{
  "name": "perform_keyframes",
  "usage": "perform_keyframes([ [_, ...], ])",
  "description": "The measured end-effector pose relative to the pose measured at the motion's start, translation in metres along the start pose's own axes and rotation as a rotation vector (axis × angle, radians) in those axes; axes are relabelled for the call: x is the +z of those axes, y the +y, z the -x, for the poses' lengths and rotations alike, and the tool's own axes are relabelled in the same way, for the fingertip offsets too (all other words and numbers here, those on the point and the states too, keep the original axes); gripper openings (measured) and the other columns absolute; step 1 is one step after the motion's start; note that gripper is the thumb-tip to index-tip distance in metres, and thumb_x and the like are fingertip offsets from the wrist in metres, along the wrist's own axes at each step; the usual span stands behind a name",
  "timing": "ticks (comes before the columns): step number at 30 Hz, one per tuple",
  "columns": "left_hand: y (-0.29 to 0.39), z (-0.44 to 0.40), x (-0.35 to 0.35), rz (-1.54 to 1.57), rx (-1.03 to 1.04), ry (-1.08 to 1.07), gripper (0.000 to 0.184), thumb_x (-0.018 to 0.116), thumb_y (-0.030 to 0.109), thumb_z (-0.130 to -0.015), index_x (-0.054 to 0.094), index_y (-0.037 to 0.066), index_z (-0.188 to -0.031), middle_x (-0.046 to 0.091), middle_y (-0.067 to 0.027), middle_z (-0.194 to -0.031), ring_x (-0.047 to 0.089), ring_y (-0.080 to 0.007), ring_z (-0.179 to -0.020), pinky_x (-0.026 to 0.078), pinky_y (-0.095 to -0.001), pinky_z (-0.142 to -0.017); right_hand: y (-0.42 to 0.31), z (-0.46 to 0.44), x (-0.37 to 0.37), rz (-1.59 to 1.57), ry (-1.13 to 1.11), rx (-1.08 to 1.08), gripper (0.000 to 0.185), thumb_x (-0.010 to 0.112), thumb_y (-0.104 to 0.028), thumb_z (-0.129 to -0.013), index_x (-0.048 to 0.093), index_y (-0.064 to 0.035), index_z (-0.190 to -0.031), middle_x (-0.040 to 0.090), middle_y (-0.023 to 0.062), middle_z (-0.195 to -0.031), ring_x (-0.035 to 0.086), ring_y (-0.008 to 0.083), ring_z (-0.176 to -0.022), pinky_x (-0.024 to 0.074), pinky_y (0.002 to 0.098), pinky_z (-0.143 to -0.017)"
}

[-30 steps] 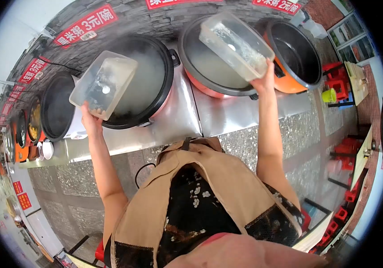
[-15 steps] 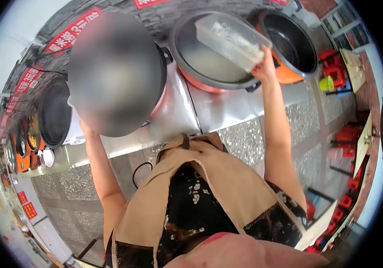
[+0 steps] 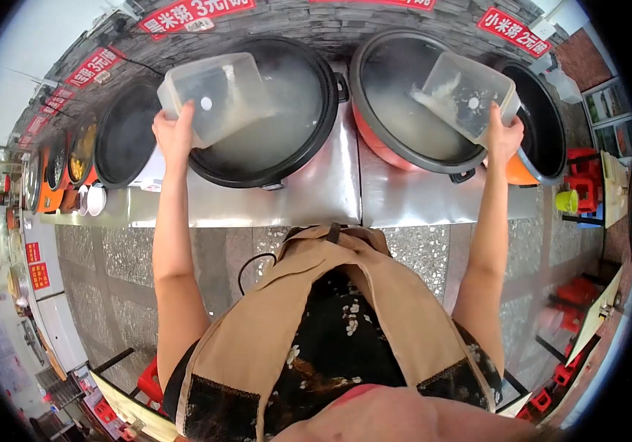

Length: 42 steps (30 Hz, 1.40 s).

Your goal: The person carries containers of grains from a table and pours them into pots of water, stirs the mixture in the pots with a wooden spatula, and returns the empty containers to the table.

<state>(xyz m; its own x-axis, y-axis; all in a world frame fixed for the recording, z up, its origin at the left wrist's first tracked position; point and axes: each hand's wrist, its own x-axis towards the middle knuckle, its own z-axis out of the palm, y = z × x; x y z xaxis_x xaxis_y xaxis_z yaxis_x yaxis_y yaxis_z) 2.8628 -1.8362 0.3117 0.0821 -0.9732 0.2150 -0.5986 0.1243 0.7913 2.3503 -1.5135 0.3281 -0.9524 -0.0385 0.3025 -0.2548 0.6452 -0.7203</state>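
My left hand (image 3: 174,132) grips a clear plastic container (image 3: 216,96) by its near end. That container is tilted over the left large pot (image 3: 294,171), with whitish contents toward its far side. My right hand (image 3: 504,136) grips a similar clear plastic tub (image 3: 467,92), tipped over the right large pot (image 3: 376,136). Clumpy white contents lie at this tub's lower left edge, above the pot. Cloudy pale liquid and some steam show in both pots. My fingers are wrapped round the containers, partly hidden behind them.
Both pots stand on a metal counter (image 3: 294,210) along a grey brick wall. A dark open pot (image 3: 128,136) is at left, and an orange pot (image 3: 526,171) at far right. Small white bowls (image 3: 95,200) sit on the counter. Red stools (image 3: 585,180) are at right.
The right tub has tipped further, and its white contents have slid to the lower left edge. My left container, hidden by a blur before, now shows tilted over its pot. The view has turned.
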Motion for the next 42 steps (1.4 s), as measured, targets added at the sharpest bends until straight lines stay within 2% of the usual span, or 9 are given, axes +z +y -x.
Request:
perform_keyframes([
  [6,0.07,0.027,-0.018,-0.223,0.243,0.066,0.082,0.073,0.042,-0.066,0.042,-0.006,-0.124,0.045,-0.0225,-0.119,0.048,-0.0355,-0.11,0.04,-0.0387,-0.092,-0.023,0.029,-0.014,0.152,0.036,-0.625,0.079,0.076,-0.043,-0.061,0.047,-0.0013,-0.122,0.051,0.0209,-0.111,0.05,0.0357,-0.104,0.0406,0.0417,-0.09],
  [13,0.082,0.044,-0.028,-0.362,0.753,0.066,0.077,0.077,0.024,-0.059,0.041,-0.001,-0.123,0.047,-0.0202,-0.107,0.051,-0.0352,-0.097,0.045,-0.0396,-0.083,-0.038,0.048,-0.024,0.086,-0.08,-1.023,0.083,0.079,-0.028,-0.057,0.043,-0.0041,-0.127,0.051,0.0194,-0.108,0.049,0.0344,-0.103,0.0398,0.0422,-0.089],
  [19,0.076,0.042,-0.027,-0.39,0.804,0.125,0.076,0.077,0.024,-0.059,0.042,0.0,-0.121,0.047,-0.0205,-0.107,0.051,-0.0362,-0.098,0.045,-0.041,-0.082,-0.029,0.049,-0.019,0.101,0.083,-0.908,0.082,0.08,-0.03,-0.058,0.044,-0.0037,-0.127,0.05,0.02,-0.111,0.048,0.0352,-0.103,0.0399,0.0422,-0.089],
  [28,0.048,0.044,-0.01,-0.371,0.736,0.072,0.075,0.077,0.027,-0.06,0.042,-0.004,-0.119,0.048,-0.0218,-0.104,0.05,-0.0376,-0.096,0.045,-0.0418,-0.082,-0.009,0.059,0.001,0.071,-0.026,-0.796,0.078,0.078,-0.031,-0.061,0.044,-0.0028,-0.125,0.05,0.02,-0.108,0.048,0.0361,-0.102,0.0411,0.0426,-0.087],
  [32,0.041,0.04,-0.007,-0.338,0.575,0.056,0.074,0.076,0.031,-0.062,0.043,-0.006,-0.117,0.048,-0.0236,-0.105,0.051,-0.0377,-0.098,0.045,-0.0419,-0.082,-0.001,0.053,0.008,0.063,-0.06,-0.773,0.075,0.078,-0.032,-0.062,0.046,-0.0007,-0.122,0.05,0.0198,-0.106,0.048,0.0351,-0.102,0.041,0.0418,-0.088],
  [38,0.01,-0.007,-0.027,-0.108,0.135,-0.114,0.072,0.067,0.048,-0.07,0.051,-0.009,-0.11,0.059,-0.0205,-0.097,0.059,-0.0323,-0.087,0.048,-0.0381,-0.075,0.022,0.03,0.013,-0.182,0.003,-0.396,0.072,0.077,-0.04,-0.067,0.051,0.0051,-0.116,0.052,0.0195,-0.11,0.051,0.0295,-0.101,0.0413,0.0372,-0.09],
  [40,0.004,-0.003,-0.036,0.281,-0.414,-0.453,0.073,0.063,0.05,-0.072,0.052,-0.008,-0.114,0.063,-0.0175,-0.091,0.061,-0.0287,-0.087,0.049,-0.0378,-0.071,0.035,0.018,0.009,-0.225,-0.014,-0.342,0.074,0.077,-0.042,-0.067,0.05,0.0063,-0.117,0.052,0.0194,-0.111,0.052,0.028,-0.101,0.0414,0.0365,-0.09],
  [41,0.007,0.01,-0.03,0.414,-0.485,-0.43,0.074,0.055,0.058,-0.076,0.046,0.006,-0.127,0.054,-0.0168,-0.12,0.055,-0.0275,-0.107,0.046,-0.0479,-0.082,0.036,0.017,0.001,-0.209,0.015,-0.261,0.075,0.077,-0.042,-0.067,0.05,0.0067,-0.117,0.052,0.0196,-0.111,0.053,0.0273,-0.101,0.0418,0.0361,-0.089],
  [42,0.01,0.021,-0.028,0.414,-0.486,-0.428,0.074,0.055,0.058,-0.076,0.046,0.006,-0.127,0.054,-0.0168,-0.12,0.055,-0.0275,-0.107,0.046,-0.0479,-0.082,0.038,0.016,-0.006,-0.187,0.046,-0.18,0.076,0.077,-0.042,-0.067,0.049,0.0071,-0.117,0.052,0.0199,-0.112,0.053,0.0266,-0.101,0.0422,0.0357,-0.089],
])
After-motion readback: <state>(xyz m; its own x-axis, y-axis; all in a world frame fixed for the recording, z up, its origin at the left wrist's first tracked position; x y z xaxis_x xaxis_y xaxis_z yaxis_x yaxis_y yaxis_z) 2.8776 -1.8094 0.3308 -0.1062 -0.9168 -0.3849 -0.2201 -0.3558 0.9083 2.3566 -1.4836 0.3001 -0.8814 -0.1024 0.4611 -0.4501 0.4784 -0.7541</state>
